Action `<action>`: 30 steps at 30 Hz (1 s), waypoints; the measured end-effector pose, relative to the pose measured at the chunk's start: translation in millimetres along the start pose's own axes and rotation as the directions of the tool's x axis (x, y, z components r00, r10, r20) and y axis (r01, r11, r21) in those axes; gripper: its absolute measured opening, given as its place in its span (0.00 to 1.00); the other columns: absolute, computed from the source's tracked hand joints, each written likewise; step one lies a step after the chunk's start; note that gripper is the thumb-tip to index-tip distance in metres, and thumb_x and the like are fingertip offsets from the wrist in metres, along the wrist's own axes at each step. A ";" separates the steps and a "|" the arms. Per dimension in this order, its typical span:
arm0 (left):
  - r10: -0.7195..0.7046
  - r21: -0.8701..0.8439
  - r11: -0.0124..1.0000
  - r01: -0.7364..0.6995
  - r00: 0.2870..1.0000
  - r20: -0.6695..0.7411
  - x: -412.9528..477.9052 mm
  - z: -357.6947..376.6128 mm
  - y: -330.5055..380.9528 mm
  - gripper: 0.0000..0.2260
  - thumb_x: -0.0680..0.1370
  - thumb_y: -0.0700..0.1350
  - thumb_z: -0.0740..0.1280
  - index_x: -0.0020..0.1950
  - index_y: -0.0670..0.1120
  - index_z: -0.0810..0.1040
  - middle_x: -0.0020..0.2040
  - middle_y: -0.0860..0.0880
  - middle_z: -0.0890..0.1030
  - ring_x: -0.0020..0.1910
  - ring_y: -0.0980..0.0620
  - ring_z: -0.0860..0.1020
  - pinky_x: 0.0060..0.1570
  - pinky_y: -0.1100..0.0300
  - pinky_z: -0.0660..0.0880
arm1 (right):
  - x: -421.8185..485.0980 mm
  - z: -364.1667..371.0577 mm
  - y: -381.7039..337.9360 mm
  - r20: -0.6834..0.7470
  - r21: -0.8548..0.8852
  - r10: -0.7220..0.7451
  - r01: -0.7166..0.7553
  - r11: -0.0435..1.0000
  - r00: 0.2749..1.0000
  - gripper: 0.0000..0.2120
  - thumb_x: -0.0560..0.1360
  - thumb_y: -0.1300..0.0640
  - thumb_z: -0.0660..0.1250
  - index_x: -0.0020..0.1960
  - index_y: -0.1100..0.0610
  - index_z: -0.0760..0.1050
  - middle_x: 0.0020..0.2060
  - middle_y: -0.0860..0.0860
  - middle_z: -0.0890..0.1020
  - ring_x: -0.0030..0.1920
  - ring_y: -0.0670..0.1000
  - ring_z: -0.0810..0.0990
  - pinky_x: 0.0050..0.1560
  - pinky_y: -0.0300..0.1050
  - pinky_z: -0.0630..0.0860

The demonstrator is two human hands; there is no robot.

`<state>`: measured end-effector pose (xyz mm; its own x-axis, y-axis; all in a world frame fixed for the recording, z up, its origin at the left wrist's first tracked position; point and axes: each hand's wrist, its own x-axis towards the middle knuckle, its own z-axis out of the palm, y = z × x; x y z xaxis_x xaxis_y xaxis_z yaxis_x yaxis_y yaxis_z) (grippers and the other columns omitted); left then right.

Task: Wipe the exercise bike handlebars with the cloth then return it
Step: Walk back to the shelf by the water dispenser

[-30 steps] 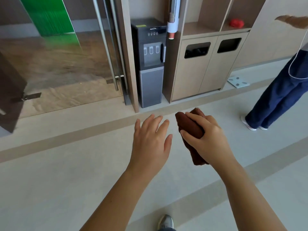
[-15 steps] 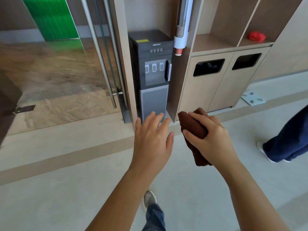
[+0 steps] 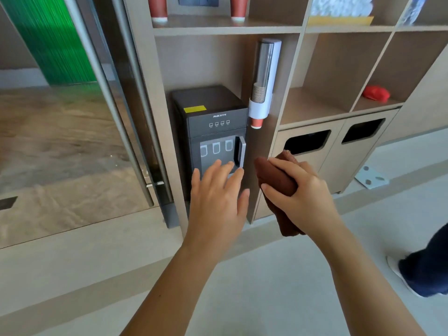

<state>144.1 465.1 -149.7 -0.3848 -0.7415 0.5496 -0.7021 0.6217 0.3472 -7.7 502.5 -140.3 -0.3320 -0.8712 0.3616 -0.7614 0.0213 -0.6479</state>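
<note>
While no exercise bike is in view, right hand (image 3: 303,192) grips bunched brown cloth (image 3: 278,180) before the shelf unit (image 3: 315,110), likely for returning; left hand (image 3: 218,192) flat, fingers spread, empty.

Wooden shelving (image 3: 339,27) with 2 bin openings; pale floor (image 3: 278,287); glass door (image 3: 72,141).

Left hand (image 3: 218,197): empty, fingers spread, palm down, just left of the cloth (image 3: 278,187).
Right hand (image 3: 303,197): fingers wrapped around the cloth.
</note>
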 end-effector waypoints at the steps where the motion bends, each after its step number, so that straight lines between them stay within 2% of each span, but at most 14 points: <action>1: 0.001 0.001 1.000 -0.001 1.000 -0.003 12.2 8.1 -3.7 0.15 0.73 0.42 0.69 0.58 0.39 0.78 0.58 0.40 0.79 0.62 0.38 0.73 0.62 0.35 0.61 | 15.4 3.1 4.6 -0.005 0.004 -0.006 0.006 1.000 1.000 0.22 0.69 0.51 0.70 0.63 0.43 0.73 0.52 0.48 0.73 0.44 0.43 0.72 0.42 0.22 0.65; 5: -0.012 0.035 0.999 0.013 1.000 -0.014 58.9 43.8 -20.9 0.15 0.73 0.42 0.70 0.58 0.40 0.78 0.58 0.41 0.79 0.62 0.39 0.73 0.62 0.35 0.63 | 80.2 15.1 26.1 -0.006 0.048 -0.028 0.028 0.998 1.000 0.22 0.69 0.52 0.71 0.62 0.43 0.73 0.53 0.48 0.74 0.46 0.42 0.72 0.47 0.29 0.67; 7: -0.019 0.060 0.998 0.020 1.000 -0.018 87.1 62.2 -29.2 0.15 0.73 0.42 0.70 0.58 0.40 0.78 0.58 0.41 0.79 0.62 0.39 0.74 0.61 0.35 0.65 | 115.8 20.6 38.3 -0.006 0.073 -0.052 0.052 0.996 0.999 0.23 0.69 0.52 0.71 0.62 0.43 0.73 0.52 0.47 0.73 0.46 0.40 0.71 0.45 0.24 0.65; 9: -0.026 0.087 0.996 0.030 0.999 -0.040 122.6 77.1 -35.2 0.15 0.73 0.43 0.69 0.59 0.41 0.78 0.60 0.41 0.78 0.63 0.40 0.73 0.63 0.36 0.63 | 154.4 24.1 49.1 -0.003 0.087 -0.089 0.089 0.992 0.996 0.23 0.69 0.51 0.71 0.63 0.43 0.73 0.51 0.45 0.71 0.46 0.39 0.69 0.44 0.21 0.65; 13: -0.025 0.106 0.993 0.042 0.987 -0.157 201.4 95.9 -37.9 0.16 0.73 0.43 0.69 0.60 0.41 0.77 0.60 0.41 0.78 0.63 0.40 0.72 0.64 0.41 0.56 | 235.9 23.7 62.4 0.031 0.089 -0.165 0.162 0.983 0.986 0.23 0.70 0.49 0.70 0.64 0.42 0.70 0.53 0.46 0.72 0.48 0.44 0.72 0.45 0.28 0.66; 16: -0.009 0.126 0.991 0.038 0.973 -0.229 251.2 103.7 -40.8 0.15 0.72 0.41 0.71 0.58 0.40 0.78 0.58 0.40 0.79 0.61 0.39 0.74 0.63 0.40 0.57 | 290.4 24.7 65.4 0.044 0.099 -0.234 0.229 0.968 0.971 0.24 0.70 0.48 0.70 0.65 0.42 0.69 0.54 0.46 0.72 0.49 0.43 0.71 0.48 0.31 0.68; 19: -0.011 0.177 0.982 0.060 0.964 -0.266 288.9 107.3 -53.7 0.16 0.71 0.41 0.71 0.57 0.40 0.78 0.58 0.40 0.79 0.61 0.39 0.74 0.62 0.39 0.58 | 335.4 30.1 65.1 0.053 0.122 -0.303 0.295 0.948 0.952 0.24 0.70 0.49 0.70 0.65 0.43 0.70 0.54 0.47 0.73 0.48 0.42 0.71 0.45 0.23 0.65; 23: -0.022 0.235 0.968 0.093 0.957 -0.289 328.8 102.4 -75.7 0.15 0.73 0.42 0.70 0.59 0.41 0.78 0.59 0.40 0.79 0.62 0.39 0.73 0.63 0.40 0.56 | 383.1 36.2 53.3 0.051 0.190 -0.335 0.320 0.928 0.941 0.25 0.70 0.48 0.69 0.66 0.42 0.69 0.54 0.45 0.71 0.45 0.39 0.72 0.40 0.19 0.66; 25: -0.007 0.257 0.962 0.092 0.949 -0.315 349.2 98.4 -86.8 0.15 0.73 0.42 0.69 0.59 0.41 0.77 0.59 0.40 0.78 0.63 0.40 0.73 0.64 0.40 0.56 | 406.3 37.6 43.3 0.019 0.214 -0.362 0.350 0.912 0.932 0.24 0.70 0.49 0.69 0.65 0.43 0.70 0.54 0.47 0.73 0.45 0.38 0.72 0.41 0.18 0.66; 30: 0.022 0.268 0.960 0.078 0.937 -0.349 399.4 83.4 -108.6 0.15 0.74 0.43 0.67 0.61 0.41 0.76 0.61 0.41 0.77 0.65 0.41 0.70 0.66 0.41 0.56 | 458.4 34.3 10.1 -0.066 0.189 -0.423 0.428 0.884 0.904 0.22 0.70 0.52 0.70 0.64 0.45 0.73 0.52 0.49 0.75 0.49 0.43 0.72 0.46 0.16 0.62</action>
<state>16.6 80.3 -31.3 -0.1666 -0.5932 0.7876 -0.8647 0.4717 0.1723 -148.4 86.5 -4.0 -0.0143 -0.7638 0.6453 -0.7100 -0.4467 -0.5444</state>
